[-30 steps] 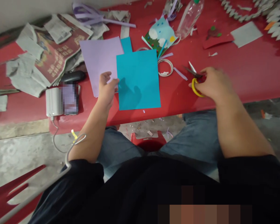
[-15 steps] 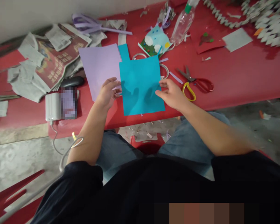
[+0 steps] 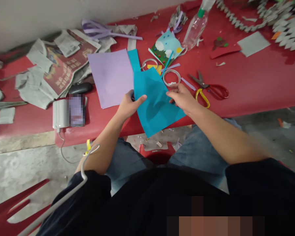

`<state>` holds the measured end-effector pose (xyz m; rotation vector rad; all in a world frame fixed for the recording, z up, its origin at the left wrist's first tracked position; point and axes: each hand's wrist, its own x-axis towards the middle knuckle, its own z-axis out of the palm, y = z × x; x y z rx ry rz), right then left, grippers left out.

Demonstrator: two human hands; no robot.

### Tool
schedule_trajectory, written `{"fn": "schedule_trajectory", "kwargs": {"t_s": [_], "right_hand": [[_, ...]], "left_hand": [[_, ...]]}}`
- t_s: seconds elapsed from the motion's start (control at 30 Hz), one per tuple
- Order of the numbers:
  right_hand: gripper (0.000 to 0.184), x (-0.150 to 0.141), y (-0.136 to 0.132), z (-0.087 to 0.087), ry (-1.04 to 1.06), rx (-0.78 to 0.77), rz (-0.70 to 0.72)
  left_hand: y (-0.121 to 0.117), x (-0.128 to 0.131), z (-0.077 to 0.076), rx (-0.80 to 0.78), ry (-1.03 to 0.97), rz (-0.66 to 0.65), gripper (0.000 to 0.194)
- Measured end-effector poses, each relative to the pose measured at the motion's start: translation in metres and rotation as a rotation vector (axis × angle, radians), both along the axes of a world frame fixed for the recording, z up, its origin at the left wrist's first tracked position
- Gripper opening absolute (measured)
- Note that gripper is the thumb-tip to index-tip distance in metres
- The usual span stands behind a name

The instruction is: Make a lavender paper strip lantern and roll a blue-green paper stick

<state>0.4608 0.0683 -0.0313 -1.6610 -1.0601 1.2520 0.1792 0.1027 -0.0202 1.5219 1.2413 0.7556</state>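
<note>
A blue sheet of paper (image 3: 153,108) lies turned at an angle, its lower corner jutting past the table's front edge. My left hand (image 3: 131,104) grips the sheet's left edge, thumb on top and fingers partly hidden beneath. At the right edge, my right hand (image 3: 180,98) has its fingers closed on the paper. To the left lies a purple sheet of paper (image 3: 111,77), with a narrow blue strip (image 3: 134,60) beside it. Scissors (image 3: 205,86) with one red and one yellow handle rest, blades apart, just right of my right hand.
Newspaper (image 3: 68,62) is piled at the left, behind a white power bank (image 3: 60,113) with a cable and a phone (image 3: 76,109). Rolls of tape (image 3: 171,78), a painted card (image 3: 166,49) and a clear bottle (image 3: 195,31) stand behind the blue sheet.
My right hand let go of the scissors and moved left to the blue sheet. The sheet has turned and come nearer to me, and my left hand has closed on its edge.
</note>
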Motion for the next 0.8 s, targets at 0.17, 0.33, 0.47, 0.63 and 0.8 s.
{"fn": "schedule_trajectory", "kwargs": {"t_s": [0.17, 0.33, 0.47, 0.63, 0.8], "right_hand": [[0.041, 0.001, -0.002, -0.005, -0.138, 0.156, 0.003], [0.06, 0.003, -0.011, -0.004, -0.105, 0.293, 0.043], [0.073, 0.001, -0.011, -0.002, 0.057, 0.185, 0.103], [0.047, 0.003, -0.005, -0.001, 0.059, 0.23, 0.143], [0.026, -0.001, -0.01, -0.009, 0.168, 0.278, 0.137]], "left_hand": [[-0.008, 0.003, 0.002, 0.004, -0.119, 0.021, 0.025], [-0.028, -0.008, 0.03, -0.098, -0.288, -0.091, 0.057], [-0.037, -0.013, 0.042, -0.131, -0.347, -0.005, 0.051], [-0.027, -0.008, 0.044, -0.165, -0.312, 0.092, 0.051], [-0.03, 0.01, 0.052, -0.164, -0.317, 0.072, 0.079]]}}
